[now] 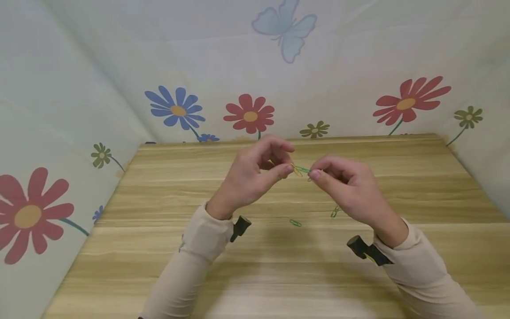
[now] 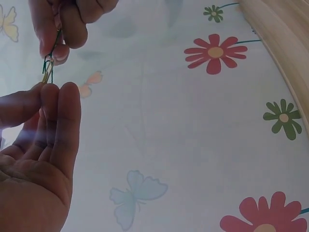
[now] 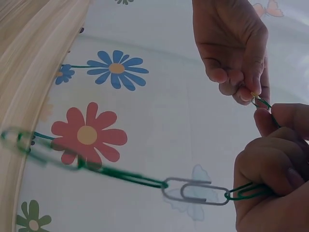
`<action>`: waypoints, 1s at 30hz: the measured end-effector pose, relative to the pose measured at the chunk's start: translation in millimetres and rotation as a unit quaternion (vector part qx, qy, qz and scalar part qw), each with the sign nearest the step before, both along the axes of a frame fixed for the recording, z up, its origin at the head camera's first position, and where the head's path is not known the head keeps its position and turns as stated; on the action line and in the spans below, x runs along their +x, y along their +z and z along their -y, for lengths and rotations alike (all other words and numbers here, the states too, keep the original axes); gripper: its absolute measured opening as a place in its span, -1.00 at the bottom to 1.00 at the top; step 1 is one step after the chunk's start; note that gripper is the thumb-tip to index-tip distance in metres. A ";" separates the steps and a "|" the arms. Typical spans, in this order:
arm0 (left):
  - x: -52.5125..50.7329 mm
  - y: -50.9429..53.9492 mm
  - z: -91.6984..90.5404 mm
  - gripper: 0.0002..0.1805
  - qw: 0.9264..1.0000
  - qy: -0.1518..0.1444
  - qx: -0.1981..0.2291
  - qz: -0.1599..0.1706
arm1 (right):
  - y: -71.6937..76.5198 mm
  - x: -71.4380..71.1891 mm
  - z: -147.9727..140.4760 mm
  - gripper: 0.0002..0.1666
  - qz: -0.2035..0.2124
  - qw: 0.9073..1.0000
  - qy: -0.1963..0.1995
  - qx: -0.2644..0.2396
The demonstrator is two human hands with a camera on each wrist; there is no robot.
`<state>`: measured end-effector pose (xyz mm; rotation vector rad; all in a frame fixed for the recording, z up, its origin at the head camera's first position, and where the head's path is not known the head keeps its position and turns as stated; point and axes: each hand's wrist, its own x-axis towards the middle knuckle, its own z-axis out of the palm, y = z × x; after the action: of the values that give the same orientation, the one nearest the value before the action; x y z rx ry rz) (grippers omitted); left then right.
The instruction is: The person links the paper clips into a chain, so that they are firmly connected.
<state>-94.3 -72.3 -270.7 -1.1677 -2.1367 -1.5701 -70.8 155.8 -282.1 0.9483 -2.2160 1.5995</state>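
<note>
My left hand (image 1: 255,173) pinches a yellow paper clip (image 1: 297,170) between thumb and fingertips. Facing it, my right hand (image 1: 350,186) pinches a green paper clip (image 1: 303,169) that meets the yellow one between the hands. Whether those two are fully linked I cannot tell. From the curled fingers of the right hand, a chain of linked clips trails in the right wrist view. A silver paper clip (image 3: 197,191) is part of it, with green clips (image 3: 125,175) further along; its far end is blurred.
On the wooden table (image 1: 159,186) lies a green paper clip (image 1: 295,223). More green clip wire (image 1: 335,212) shows by the right hand; I cannot tell whether it hangs or lies. A flower-printed cloth (image 1: 338,79) stands behind and beside the table.
</note>
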 end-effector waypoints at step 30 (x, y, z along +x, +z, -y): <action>1.0 -1.4 2.3 -0.74 0.999 -0.019 0.033 -0.008 | -1.7 1.7 0.0 -0.75 0.005 0.999 0.025 0.031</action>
<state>-93.4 -74.6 -272.1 -1.2019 -2.0492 -1.6281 -69.1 155.8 -283.8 1.0212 -2.2778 1.5693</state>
